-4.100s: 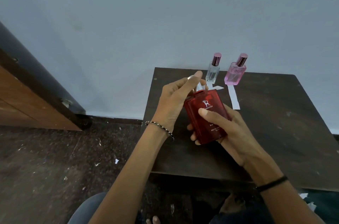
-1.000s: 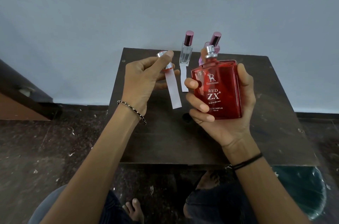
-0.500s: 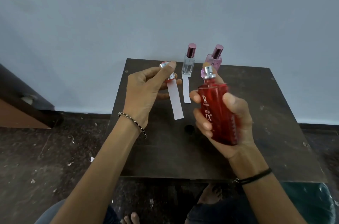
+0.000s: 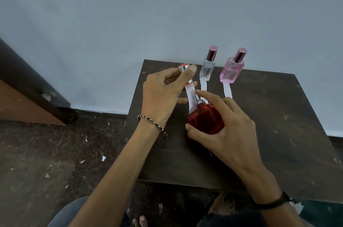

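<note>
My right hand point(image 4: 224, 130) grips a red square perfume bottle point(image 4: 206, 119) over the dark table point(image 4: 278, 134). The bottle's cap is off, and my forefinger lies over its silver spray nozzle point(image 4: 197, 99). My left hand point(image 4: 163, 95) holds the silver cap point(image 4: 183, 69) together with a white paper strip point(image 4: 191, 96). That strip hangs just in front of the nozzle.
At the table's back edge stand a clear bottle point(image 4: 207, 68) and a pink bottle point(image 4: 232, 70), each with a paper strip point(image 4: 227, 90) lying before it. A grey wall rises behind. Left of the table lie a dark speckled floor and a wooden door point(image 4: 22, 100).
My right hand has lowered and tilted the red bottle toward the strip, and the forefinger has come over the nozzle. The left hand keeps the cap and strip.
</note>
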A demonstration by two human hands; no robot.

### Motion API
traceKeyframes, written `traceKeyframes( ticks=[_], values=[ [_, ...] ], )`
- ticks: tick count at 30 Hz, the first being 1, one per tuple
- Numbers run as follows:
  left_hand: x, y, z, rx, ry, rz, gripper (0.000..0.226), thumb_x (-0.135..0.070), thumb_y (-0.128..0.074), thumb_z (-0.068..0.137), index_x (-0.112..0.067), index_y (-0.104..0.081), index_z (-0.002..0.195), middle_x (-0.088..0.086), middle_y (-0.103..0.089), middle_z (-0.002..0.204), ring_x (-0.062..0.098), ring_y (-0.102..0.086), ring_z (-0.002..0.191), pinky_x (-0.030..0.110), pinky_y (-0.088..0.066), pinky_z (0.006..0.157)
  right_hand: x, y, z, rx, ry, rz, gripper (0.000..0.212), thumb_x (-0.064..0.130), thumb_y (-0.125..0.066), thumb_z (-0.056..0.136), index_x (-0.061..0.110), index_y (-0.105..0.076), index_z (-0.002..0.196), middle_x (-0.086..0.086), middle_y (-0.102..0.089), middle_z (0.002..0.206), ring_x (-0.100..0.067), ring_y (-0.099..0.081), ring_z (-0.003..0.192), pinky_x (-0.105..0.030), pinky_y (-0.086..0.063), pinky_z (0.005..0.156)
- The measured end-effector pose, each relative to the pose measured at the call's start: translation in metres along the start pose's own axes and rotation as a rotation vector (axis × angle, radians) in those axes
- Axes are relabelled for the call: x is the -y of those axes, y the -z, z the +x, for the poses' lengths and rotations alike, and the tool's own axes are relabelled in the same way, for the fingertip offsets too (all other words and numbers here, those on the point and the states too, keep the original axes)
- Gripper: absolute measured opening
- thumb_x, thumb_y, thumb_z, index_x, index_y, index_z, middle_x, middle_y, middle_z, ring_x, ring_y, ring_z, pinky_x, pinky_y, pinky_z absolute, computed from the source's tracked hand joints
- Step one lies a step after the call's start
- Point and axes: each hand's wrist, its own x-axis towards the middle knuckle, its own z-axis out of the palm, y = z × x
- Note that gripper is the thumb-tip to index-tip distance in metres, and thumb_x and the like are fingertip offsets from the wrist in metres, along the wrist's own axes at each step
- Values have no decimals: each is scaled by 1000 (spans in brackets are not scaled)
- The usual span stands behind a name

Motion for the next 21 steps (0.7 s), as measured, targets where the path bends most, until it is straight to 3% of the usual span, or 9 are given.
traceKeyframes(
  ticks=[4, 9, 17, 21],
  values=[
    [2, 0, 1, 9, -7, 31, 25, -30, -74, 87, -10, -75, 101, 4, -78, 91, 12, -77, 79, 31, -62, 58, 1, -3, 0, -18, -23, -22, 74, 68, -71, 68, 52, -46, 136, 11, -57, 111, -4, -51, 98, -24, -48, 79],
    [4, 1, 2, 23, 8, 16, 29, -32, -75, 86, -8, -75, 104, 6, -78, 93, 18, -77, 83, 42, -64, 62, 0, -3, 1, -15, -39, -46, 76, 71, -68, 67, 50, -46, 138, 9, -58, 113, -6, -53, 98, -35, -56, 83],
    [10, 0, 5, 25, 15, 50, 29, -37, -77, 84, -13, -77, 100, 6, -78, 94, 22, -76, 88, 48, -63, 64, 2, -4, 2, -17, -41, -76, 76, 71, -66, 67, 46, -49, 138, 6, -59, 113, -9, -56, 98, -38, -57, 80],
    [9, -2, 4, 22, 30, 44, 32, -34, -76, 85, -10, -75, 106, 6, -78, 96, 19, -77, 87, 42, -64, 63, 4, -4, 1, -6, -41, -102, 79, 72, -63, 67, 42, -51, 139, 3, -60, 114, -16, -60, 101, -34, -52, 78]
  ],
)
